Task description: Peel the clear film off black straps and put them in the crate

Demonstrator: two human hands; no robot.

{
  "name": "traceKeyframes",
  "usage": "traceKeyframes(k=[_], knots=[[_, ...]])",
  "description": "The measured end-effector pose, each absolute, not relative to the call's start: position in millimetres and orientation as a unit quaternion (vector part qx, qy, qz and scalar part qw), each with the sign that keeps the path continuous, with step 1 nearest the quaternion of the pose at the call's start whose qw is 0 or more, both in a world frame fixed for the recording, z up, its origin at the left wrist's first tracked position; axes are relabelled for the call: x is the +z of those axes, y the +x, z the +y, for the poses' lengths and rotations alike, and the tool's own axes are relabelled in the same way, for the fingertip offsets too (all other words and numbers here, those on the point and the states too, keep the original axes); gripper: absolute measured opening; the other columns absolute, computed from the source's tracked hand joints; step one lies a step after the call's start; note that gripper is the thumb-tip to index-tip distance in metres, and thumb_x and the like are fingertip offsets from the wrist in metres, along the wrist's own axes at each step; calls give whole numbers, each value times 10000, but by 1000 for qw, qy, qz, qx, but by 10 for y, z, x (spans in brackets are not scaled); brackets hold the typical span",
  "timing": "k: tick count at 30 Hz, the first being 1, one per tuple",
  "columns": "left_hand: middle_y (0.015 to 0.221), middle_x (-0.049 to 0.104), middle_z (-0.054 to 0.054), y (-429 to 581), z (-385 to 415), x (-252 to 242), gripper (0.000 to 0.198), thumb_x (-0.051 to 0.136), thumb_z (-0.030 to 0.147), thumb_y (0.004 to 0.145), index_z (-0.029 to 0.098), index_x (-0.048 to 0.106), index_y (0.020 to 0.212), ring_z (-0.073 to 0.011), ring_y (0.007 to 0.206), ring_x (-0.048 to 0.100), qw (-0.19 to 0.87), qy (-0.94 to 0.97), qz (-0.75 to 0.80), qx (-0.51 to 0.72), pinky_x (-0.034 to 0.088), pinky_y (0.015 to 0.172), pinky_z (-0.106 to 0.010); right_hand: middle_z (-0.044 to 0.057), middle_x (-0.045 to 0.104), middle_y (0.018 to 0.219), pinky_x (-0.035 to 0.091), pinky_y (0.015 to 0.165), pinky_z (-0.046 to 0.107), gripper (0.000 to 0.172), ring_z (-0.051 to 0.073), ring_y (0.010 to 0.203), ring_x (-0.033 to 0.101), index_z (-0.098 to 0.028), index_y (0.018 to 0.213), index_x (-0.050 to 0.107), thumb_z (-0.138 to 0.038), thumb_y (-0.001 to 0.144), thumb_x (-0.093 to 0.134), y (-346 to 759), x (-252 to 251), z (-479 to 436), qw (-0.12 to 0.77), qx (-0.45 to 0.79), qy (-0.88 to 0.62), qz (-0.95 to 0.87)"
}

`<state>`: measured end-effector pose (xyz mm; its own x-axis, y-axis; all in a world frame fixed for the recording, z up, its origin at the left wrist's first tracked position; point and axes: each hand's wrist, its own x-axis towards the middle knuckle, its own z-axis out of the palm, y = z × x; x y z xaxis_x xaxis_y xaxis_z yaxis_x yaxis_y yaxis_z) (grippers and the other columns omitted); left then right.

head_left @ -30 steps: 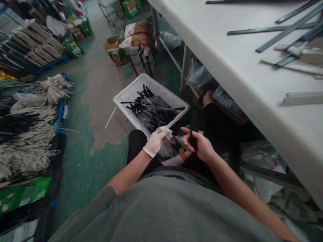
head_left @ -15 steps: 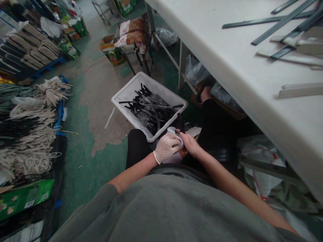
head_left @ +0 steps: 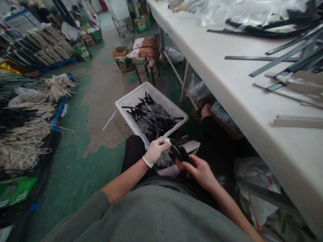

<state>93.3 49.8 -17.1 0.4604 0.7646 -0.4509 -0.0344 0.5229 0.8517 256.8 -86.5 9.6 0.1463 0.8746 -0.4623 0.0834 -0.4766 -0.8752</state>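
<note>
My left hand wears a thin white glove and is closed in a pinch. A small pale piece shows at its fingertips, too blurred to name, touching or close to the upper end of some black strips. My bare right hand is wrapped round the lower part of these strips, over my lap. Just beyond my hands stands a white plastic bin holding a heap of black and grey strips. Something brownish-orange shows beside my right fingers, partly hidden.
A white table runs along the right, with dark strips, pale strips and clear plastic on it. A cushioned stool stands beyond the bin. Bundles of pale cords lie at the left. A foot shows under the table.
My hands have moved apart; the left went left, the right slightly right and down. The black strips now show more between them. The view has tilted up, bringing more of the table in.
</note>
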Motion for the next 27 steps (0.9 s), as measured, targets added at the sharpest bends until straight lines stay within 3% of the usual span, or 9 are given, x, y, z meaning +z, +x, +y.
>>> traceKeyframes(k=[2, 7, 27], knots=[[712, 626, 12, 992, 517, -163, 271, 845, 300, 639, 140, 647, 731, -94, 650, 575, 785, 272, 470, 299, 458, 640, -213, -7, 605, 652, 410, 446, 262, 302, 127, 433, 526, -205, 825, 557, -506, 842, 581, 2588, 96, -897, 388, 537, -667, -341], [794, 674, -4, 1003, 643, -55, 156, 644, 286, 880, 151, 645, 802, -101, 665, 648, 825, 34, 474, 305, 517, 631, -238, -3, 587, 630, 408, 438, 256, 325, 119, 433, 507, -213, 800, 538, -529, 849, 596, 2648, 183, -951, 387, 546, -656, -348], [728, 681, -23, 1014, 608, -62, 187, 589, 258, 917, 123, 657, 808, -97, 565, 620, 827, 44, 475, 297, 470, 516, -202, -16, 603, 649, 442, 476, 234, 280, 117, 463, 554, -189, 875, 575, -462, 888, 515, 2496, 129, -813, 294, 518, -674, -436]])
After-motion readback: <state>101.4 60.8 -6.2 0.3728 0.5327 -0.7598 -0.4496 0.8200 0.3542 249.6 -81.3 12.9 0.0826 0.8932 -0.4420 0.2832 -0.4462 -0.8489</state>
